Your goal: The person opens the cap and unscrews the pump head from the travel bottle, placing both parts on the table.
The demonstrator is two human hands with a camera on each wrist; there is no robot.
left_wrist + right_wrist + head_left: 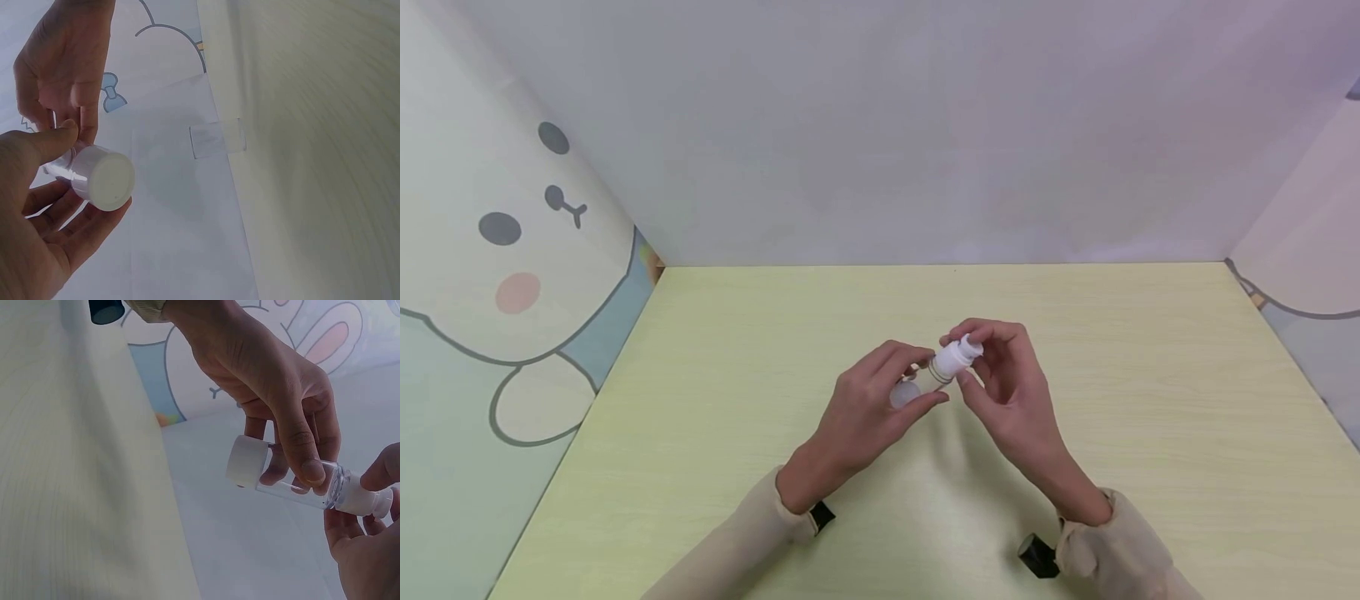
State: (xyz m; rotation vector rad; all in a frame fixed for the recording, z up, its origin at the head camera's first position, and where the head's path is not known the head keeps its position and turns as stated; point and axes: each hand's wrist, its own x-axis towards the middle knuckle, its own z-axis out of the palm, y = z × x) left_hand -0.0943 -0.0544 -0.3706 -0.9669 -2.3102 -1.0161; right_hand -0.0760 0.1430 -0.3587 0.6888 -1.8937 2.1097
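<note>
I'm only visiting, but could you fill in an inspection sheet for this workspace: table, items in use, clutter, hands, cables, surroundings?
Surface: pale, wood-grained table.
Items in use: clear bottle with a white base and white top, tilted, held above the table.
Clutter: nothing seen.
Hands: left hand grips the clear bottle; right hand holds its white top. A black block shows at the left sleeve, another at the right.
Cables: nothing seen.
Surroundings: plain back wall; cartoon-printed side panels; a clear patch, perhaps tape, across the table's edge.
</note>
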